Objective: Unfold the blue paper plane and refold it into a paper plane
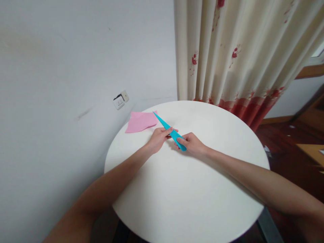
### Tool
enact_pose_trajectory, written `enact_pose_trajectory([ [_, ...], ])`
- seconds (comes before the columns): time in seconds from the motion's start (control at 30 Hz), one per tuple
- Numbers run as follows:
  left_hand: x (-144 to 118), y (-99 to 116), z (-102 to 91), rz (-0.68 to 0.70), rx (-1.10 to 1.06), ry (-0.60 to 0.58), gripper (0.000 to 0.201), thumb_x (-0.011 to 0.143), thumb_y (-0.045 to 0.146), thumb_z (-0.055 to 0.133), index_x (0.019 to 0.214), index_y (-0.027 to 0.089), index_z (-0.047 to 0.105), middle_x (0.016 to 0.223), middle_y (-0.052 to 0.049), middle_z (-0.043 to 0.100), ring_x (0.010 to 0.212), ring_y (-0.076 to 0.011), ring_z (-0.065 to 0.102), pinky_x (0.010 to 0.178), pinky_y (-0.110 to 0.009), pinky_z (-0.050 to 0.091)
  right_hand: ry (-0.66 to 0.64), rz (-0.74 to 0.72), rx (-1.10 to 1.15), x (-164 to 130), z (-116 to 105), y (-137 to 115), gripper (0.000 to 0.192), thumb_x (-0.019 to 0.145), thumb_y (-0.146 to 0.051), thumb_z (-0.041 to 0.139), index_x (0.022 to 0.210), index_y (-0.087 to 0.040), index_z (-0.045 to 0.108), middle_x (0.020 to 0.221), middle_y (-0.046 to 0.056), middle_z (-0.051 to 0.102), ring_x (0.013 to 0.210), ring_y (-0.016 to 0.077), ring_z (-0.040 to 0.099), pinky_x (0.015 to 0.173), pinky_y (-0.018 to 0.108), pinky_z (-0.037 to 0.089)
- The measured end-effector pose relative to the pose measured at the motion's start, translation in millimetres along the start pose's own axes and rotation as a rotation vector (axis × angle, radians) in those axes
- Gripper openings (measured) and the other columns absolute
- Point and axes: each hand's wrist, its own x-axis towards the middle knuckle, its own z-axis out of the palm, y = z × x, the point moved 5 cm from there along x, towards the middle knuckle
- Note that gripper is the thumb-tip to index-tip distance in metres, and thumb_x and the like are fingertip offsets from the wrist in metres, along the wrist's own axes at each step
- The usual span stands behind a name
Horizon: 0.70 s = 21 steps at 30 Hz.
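A long, narrow piece of folded turquoise paper (174, 135) is held slantwise above the table, its sharp point aimed up and to the left. My left hand (159, 137) pinches it near the middle, thumb on top. Around its wider lower end, my right hand (191, 143) is closed with the thumb pressed on the upper face. Some fingers of both hands are hidden beneath the paper. The tip of the folded paper overlaps a pink sheet (141, 122), which lies on the table just beyond my left hand.
The round white table (187, 189) stands close to a pale wall (76, 67) with a socket (118, 102). Behind it hangs a cream and red flowered curtain (227, 50). Dark reddish floor (283, 141) and a wooden piece of furniture (312, 152) show at the right.
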Motion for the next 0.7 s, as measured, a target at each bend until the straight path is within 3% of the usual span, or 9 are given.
enact_pose_trajectory([
  [0.17, -8.0, 1.6, 12.2, 0.036, 0.038, 0.019, 0.042, 0.069, 0.051, 0.081, 0.081, 0.011, 0.079, 0.091, -0.015, 0.077, 0.09, -0.028, 0.07, 0.09, -0.041, 0.049, 0.106, -0.06, 0.014, -1.2, -2.9, -8.5, 0.048, 0.082, -0.056, 0.056, 0.055, -0.017, 0.051, 0.052, -0.004, 0.04, 0.051, 0.0087, 0.033, 0.048, 0.025, 0.024],
  [0.27, -11.3, 1.2, 19.9, 0.034, 0.051, -0.015, 0.04, 0.069, 0.047, 0.083, 0.085, 0.011, 0.08, 0.088, -0.013, 0.077, 0.086, -0.0274, 0.07, 0.091, -0.042, 0.049, 0.177, -0.119, 0.038, -0.8, -6.3, -12.0, 0.049, 0.079, -0.056, 0.059, 0.053, -0.019, 0.043, 0.055, -0.004, 0.035, 0.054, 0.0087, 0.03, 0.049, 0.025, 0.024],
  [0.53, -11.1, 0.7, 22.3, 0.026, -0.002, -0.031, 0.038, 0.067, 0.044, 0.085, 0.088, 0.012, 0.08, 0.09, -0.013, 0.077, 0.087, -0.027, 0.07, 0.092, -0.042, 0.05, 0.173, -0.157, -0.03, -2.0, -7.1, -14.3, 0.045, 0.086, -0.052, 0.052, 0.059, -0.016, 0.052, 0.059, -0.004, 0.034, 0.056, 0.0094, 0.029, 0.05, 0.025, 0.023],
  [0.7, -10.0, 8.4, 12.3, 0.07, -0.008, 0.094, 0.035, 0.069, 0.044, 0.084, 0.087, 0.014, 0.08, 0.097, -0.014, 0.077, 0.094, -0.0273, 0.069, 0.091, -0.04, 0.049, 0.167, -0.187, -0.153, -7.8, -8.4, -22.2, 0.042, 0.09, -0.044, 0.047, 0.061, -0.015, 0.056, 0.056, -0.003, 0.039, 0.054, 0.01, 0.035, 0.05, 0.024, 0.027],
])
